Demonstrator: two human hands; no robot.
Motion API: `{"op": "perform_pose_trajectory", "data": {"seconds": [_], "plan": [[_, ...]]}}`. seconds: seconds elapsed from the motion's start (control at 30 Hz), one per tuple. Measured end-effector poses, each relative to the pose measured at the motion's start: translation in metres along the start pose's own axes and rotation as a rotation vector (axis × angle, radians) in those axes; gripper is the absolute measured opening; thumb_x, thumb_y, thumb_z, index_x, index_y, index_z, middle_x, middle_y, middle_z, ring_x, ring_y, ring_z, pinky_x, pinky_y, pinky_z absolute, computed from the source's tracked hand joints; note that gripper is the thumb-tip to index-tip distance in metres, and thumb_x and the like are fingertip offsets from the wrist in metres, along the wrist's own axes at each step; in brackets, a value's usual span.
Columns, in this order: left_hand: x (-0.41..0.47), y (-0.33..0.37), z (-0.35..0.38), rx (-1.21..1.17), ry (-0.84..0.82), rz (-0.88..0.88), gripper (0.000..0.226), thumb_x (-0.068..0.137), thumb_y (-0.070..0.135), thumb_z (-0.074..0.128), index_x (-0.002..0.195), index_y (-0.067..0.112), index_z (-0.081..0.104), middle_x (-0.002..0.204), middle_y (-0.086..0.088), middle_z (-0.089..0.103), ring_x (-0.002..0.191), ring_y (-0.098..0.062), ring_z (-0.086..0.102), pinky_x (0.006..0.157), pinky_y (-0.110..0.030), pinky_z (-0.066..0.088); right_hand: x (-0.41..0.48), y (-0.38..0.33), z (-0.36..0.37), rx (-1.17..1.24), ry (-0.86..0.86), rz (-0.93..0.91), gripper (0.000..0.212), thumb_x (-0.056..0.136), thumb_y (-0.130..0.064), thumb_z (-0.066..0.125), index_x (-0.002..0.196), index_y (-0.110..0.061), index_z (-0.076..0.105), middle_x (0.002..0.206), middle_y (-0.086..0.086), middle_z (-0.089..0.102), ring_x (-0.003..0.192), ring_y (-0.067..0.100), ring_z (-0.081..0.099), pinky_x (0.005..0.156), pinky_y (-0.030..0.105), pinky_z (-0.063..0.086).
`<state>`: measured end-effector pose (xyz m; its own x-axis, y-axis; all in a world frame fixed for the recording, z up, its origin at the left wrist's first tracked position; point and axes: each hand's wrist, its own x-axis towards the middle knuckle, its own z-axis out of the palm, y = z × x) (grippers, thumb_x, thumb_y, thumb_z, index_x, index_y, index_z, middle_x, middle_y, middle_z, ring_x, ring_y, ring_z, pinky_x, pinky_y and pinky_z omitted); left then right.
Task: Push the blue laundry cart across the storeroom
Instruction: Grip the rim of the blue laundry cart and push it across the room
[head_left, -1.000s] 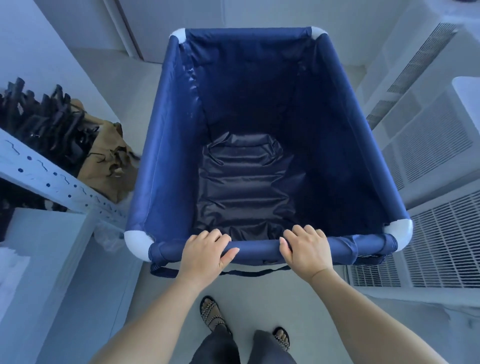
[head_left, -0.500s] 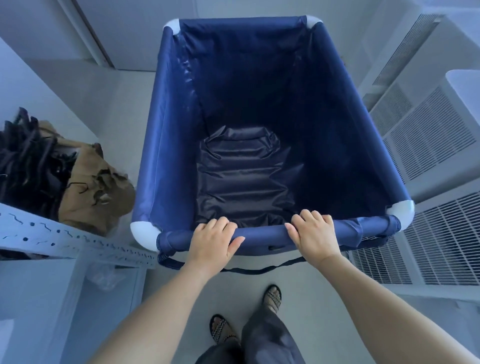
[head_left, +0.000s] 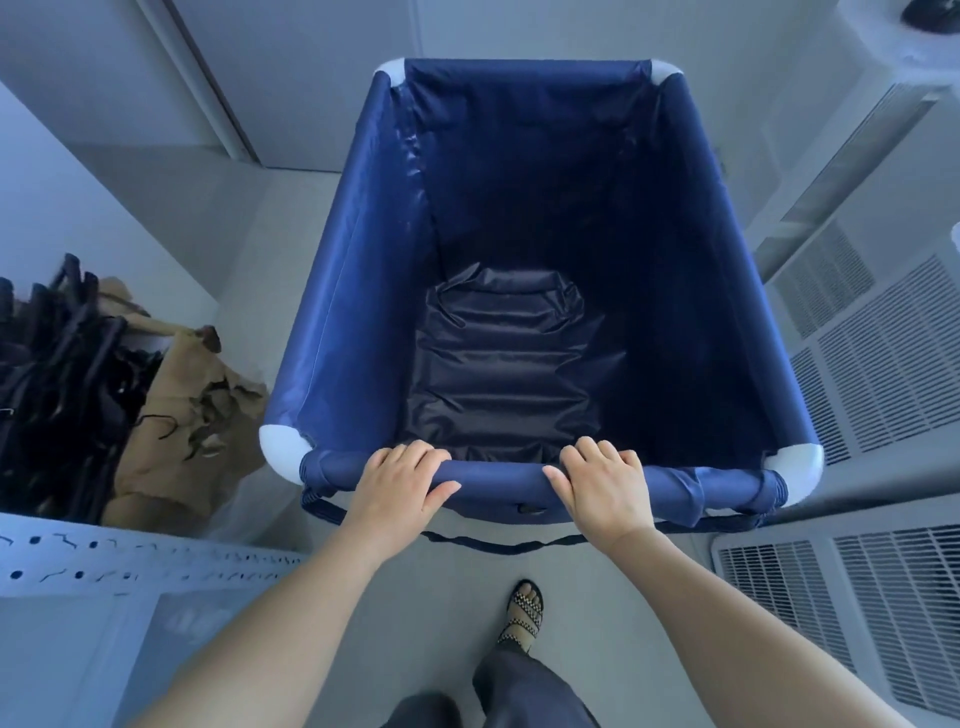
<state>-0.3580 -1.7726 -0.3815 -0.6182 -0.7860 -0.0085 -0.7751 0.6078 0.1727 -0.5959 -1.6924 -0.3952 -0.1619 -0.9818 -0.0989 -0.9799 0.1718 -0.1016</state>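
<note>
- Cart (head_left: 363, 291) sits straight ahead of us, mid-frame, on the grey floor (head_left: 415, 597); its long axis runs near to far, away from our body.
- Near rail (head_left: 498, 475) is the fabric-wrapped bar crossing left to right; both our hands are on it.
- Left hand (head_left: 397, 480) wraps the rail left of centre, fingers curled over the top, thumb pointing along the bar toward the middle.
- Right hand (head_left: 602, 486) wraps the rail right of centre, same curl, thumb pointing in toward the left hand.
- Hands are well apart on the rail, about even either side of the middle; neither is clearly nearer the cart, both at the same depth.
- Cart is empty apart from its dark crumpled liner (head_left: 498, 374) on the bottom.
- White corner caps: near left (head_left: 280, 452), near right (head_left: 800, 462).
- A strap (head_left: 498, 545) hangs loose under the near rail.
- Left side: shelf (head_left: 130, 564) with dark hangers (head_left: 62, 374) and a tan bag (head_left: 176, 431), just beside the near left corner.
- Right side: white vented units (head_left: 883, 374) close along the cart's right wall.
- Far side: a wall or door (head_left: 311, 78) near the cart's far end; how much floor is left there we cannot tell.
- We judge the push is under way; the next shove goes straight along the long axis, even force from both hands.
- Risk as we see it: tight gap both sides, so uneven push could swing a corner into shelf or units.
- One sandalled foot (head_left: 524, 610) is stepping forward behind the cart.
</note>
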Motion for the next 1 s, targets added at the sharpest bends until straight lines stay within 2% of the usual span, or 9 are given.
{"op": "perform_pose_trajectory", "data": {"seconds": [0.1, 0.23, 0.33, 0.67, 0.83, 1.0], "plan": [[0.022, -0.007, -0.002, 0.017, -0.018, -0.020, 0.037, 0.084, 0.033, 0.069, 0.115, 0.013, 0.063, 0.106, -0.001, 0.067, 0.095, -0.025, 0.064, 0.089, -0.037, 0.047, 0.026, 0.007, -0.003, -0.001, -0.022, -0.027, 0.042, 0.097, -0.048, 0.034, 0.092, -0.014, 0.058, 0.093, 0.002, 0.059, 0.086, 0.026, 0.054, 0.075, 0.036, 0.036], [0.054, -0.017, -0.002, 0.023, -0.099, -0.049, 0.044, 0.094, 0.038, 0.052, 0.133, 0.019, 0.048, 0.129, 0.003, 0.055, 0.120, -0.021, 0.051, 0.107, -0.035, 0.030, 0.054, 0.019, -0.007, -0.019, -0.083, -0.088, 0.049, 0.096, -0.054, 0.026, 0.105, -0.016, 0.055, 0.103, 0.000, 0.055, 0.093, 0.024, 0.050, 0.081, 0.034, 0.034], [0.076, -0.026, -0.003, 0.047, -0.133, -0.069, 0.045, 0.097, 0.042, 0.044, 0.138, 0.024, 0.039, 0.135, 0.008, 0.048, 0.126, -0.015, 0.043, 0.111, -0.032, 0.022, 0.072, 0.025, -0.012, -0.032, -0.114, -0.104, 0.050, 0.096, -0.055, 0.024, 0.116, -0.017, 0.050, 0.110, 0.000, 0.052, 0.099, 0.023, 0.048, 0.086, 0.034, 0.033], [0.143, -0.055, -0.004, 0.041, -0.200, -0.064, 0.043, 0.095, 0.049, 0.043, 0.134, 0.031, 0.041, 0.125, 0.010, 0.050, 0.119, -0.017, 0.044, 0.103, -0.034, 0.024, 0.133, 0.034, -0.021, -0.041, -0.169, -0.092, 0.056, 0.092, -0.062, 0.028, 0.119, -0.017, 0.046, 0.113, 0.000, 0.051, 0.102, 0.023, 0.046, 0.090, 0.036, 0.035], [0.178, -0.073, -0.009, -0.006, -0.251, -0.013, 0.043, 0.094, 0.053, 0.039, 0.133, 0.035, 0.038, 0.124, 0.015, 0.047, 0.118, -0.013, 0.042, 0.102, -0.032, 0.022, 0.164, 0.037, -0.025, 0.005, -0.164, -0.022, 0.055, 0.089, -0.065, 0.033, 0.119, -0.020, 0.048, 0.112, -0.004, 0.052, 0.101, 0.020, 0.046, 0.090, 0.032, 0.033], [0.218, -0.092, -0.018, -0.141, -0.246, 0.001, 0.039, 0.087, 0.053, 0.051, 0.123, 0.038, 0.049, 0.116, 0.018, 0.055, 0.112, -0.011, 0.048, 0.098, -0.030, 0.028, 0.193, 0.039, -0.029, 0.114, -0.112, 0.065, 0.053, 0.085, -0.065, 0.044, 0.119, -0.024, 0.052, 0.111, -0.008, 0.054, 0.102, 0.017, 0.047, 0.092, 0.029, 0.033]]}}
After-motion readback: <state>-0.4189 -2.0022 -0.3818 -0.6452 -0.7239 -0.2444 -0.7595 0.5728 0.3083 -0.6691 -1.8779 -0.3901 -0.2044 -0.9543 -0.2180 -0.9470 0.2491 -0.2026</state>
